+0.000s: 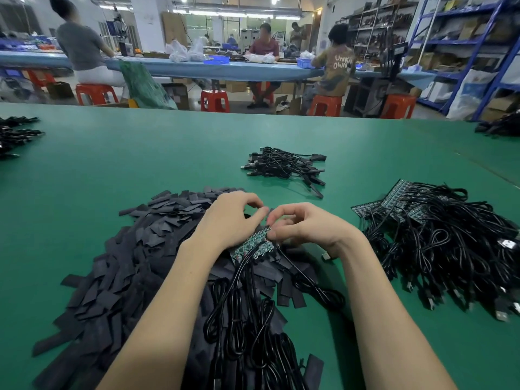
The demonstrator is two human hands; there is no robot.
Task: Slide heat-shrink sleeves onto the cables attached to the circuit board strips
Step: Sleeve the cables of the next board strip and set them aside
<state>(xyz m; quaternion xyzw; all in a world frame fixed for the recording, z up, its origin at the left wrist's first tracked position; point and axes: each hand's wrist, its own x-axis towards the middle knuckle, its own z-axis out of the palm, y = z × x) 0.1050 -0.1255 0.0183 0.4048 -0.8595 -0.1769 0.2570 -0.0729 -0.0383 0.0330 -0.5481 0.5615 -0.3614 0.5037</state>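
A green circuit board strip (250,244) is held between both hands above a wide heap of flat black heat-shrink sleeves (121,266). My left hand (228,218) grips the strip from the left, fingers curled over its top. My right hand (301,223) pinches the strip's upper end with thumb and fingertips. Black cables (244,313) soldered to the strip hang down toward me in coils over the sleeves. Whether a sleeve sits between the fingers is hidden.
A pile of board strips with black USB cables (439,243) lies at the right. A smaller bundle of cables (284,167) sits farther back on the green table (112,170). More black cables lie at both far edges. People sit on red stools at a bench beyond.
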